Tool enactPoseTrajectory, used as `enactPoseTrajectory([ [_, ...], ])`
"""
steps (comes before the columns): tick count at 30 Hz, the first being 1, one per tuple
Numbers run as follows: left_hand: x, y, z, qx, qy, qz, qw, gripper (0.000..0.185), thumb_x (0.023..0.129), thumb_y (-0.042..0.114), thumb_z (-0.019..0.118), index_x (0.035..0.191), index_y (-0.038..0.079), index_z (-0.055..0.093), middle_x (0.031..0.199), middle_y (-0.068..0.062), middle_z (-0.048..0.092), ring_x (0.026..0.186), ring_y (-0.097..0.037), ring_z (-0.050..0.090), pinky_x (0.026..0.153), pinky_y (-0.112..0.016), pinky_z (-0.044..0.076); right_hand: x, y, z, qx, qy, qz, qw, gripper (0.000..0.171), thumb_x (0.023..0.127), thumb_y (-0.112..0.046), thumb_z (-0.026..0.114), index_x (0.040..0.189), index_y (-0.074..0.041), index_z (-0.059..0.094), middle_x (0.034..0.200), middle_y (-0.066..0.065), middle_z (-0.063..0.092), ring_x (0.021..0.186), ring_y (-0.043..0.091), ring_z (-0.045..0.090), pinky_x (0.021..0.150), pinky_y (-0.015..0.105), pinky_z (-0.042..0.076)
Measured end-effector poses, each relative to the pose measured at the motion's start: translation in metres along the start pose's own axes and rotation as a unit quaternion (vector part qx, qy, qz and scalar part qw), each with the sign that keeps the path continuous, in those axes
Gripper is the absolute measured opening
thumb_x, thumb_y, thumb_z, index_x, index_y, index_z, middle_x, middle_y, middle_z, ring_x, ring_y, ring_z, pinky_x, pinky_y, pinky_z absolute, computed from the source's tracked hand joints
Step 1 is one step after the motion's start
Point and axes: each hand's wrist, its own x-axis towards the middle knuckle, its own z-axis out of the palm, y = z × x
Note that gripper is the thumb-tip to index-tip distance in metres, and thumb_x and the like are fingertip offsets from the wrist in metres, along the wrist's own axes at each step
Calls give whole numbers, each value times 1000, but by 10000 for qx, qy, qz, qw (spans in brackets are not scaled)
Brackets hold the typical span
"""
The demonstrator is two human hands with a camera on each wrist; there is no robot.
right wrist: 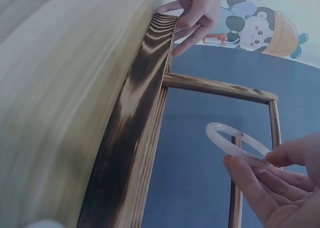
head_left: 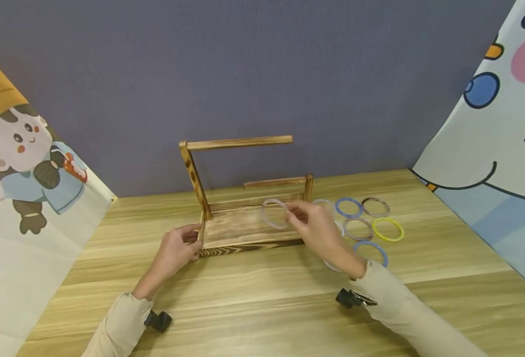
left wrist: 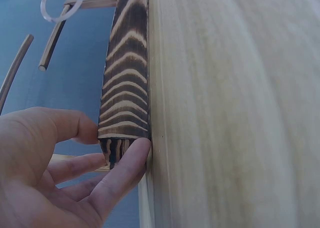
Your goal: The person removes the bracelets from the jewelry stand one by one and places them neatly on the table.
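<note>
A wooden display rack (head_left: 244, 248) with a shallow tray base stands on the table; one long upper bar and one lower bar extend from posts at opposite ends. My left hand (head_left: 175, 248) grips the rack's near left corner. In the left wrist view, thumb and fingers pinch the striped end of the front board (left wrist: 125, 87). Over the tray, my right hand (head_left: 319, 230) pinches a pale translucent bangle (head_left: 263, 213) between thumb and fingers. The right wrist view shows this bangle (right wrist: 227, 147) held tilted, apart from the rack's bars.
Several more bangles lie right of the rack, among them a blue one (head_left: 349, 216), a yellow one (head_left: 389, 240), a dark mottled one (head_left: 376, 199) and a purplish-brown one (head_left: 358, 239). My right hand and forearm partly hide others. A grey-blue wall (head_left: 253, 74) stands behind the table.
</note>
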Motion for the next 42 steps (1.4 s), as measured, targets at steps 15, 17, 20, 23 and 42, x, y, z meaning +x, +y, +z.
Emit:
enactPoseTrajectory([
  [15, -1, 1, -3, 21, 9, 133, 9999, 51, 90, 0, 63, 139, -4, 54, 117, -30, 65, 88, -27, 71, 60, -26, 63, -16, 22, -30, 87, 426, 197, 9989, 16, 93, -2, 67, 106, 7, 72, 87, 15, 74, 75, 25, 73, 67, 25, 63],
  [17, -1, 1, -4, 33, 23, 101, 9999, 51, 89, 0, 63, 139, -3, 54, 117, -29, 65, 89, -27, 71, 61, -26, 63, -16, 23, -34, 42, 477, 222, 9986, 17, 93, -2, 67, 107, 7, 72, 87, 15, 75, 74, 23, 73, 65, 22, 62],
  [20, -1, 1, -4, 22, 9, 47, 10000, 52, 89, 1, 63, 140, -2, 54, 117, -28, 66, 90, -27, 71, 61, -26, 63, -18, 22, -40, -35, 485, 289, 9984, 19, 94, -5, 67, 109, 6, 72, 88, 12, 75, 75, 21, 73, 65, 19, 61],
  [23, 0, 1, -3, -12, -4, 27, 10000, 52, 89, 1, 64, 140, -2, 54, 117, -28, 66, 89, -27, 71, 61, -27, 63, -20, 23, -44, 5, 480, 324, 9983, 19, 94, -5, 67, 110, 5, 72, 89, 13, 75, 76, 22, 73, 66, 19, 61],
  [42, 0, 2, -2, 48, 85, 95, 9999, 53, 87, -2, 64, 139, -3, 55, 114, -29, 67, 80, -22, 71, 59, -28, 63, -56, 59, -91, 408, 594, 856, 9937, 22, 94, 2, 63, 112, 13, 68, 89, 22, 74, 73, 0, 70, 62, 20, 61],
])
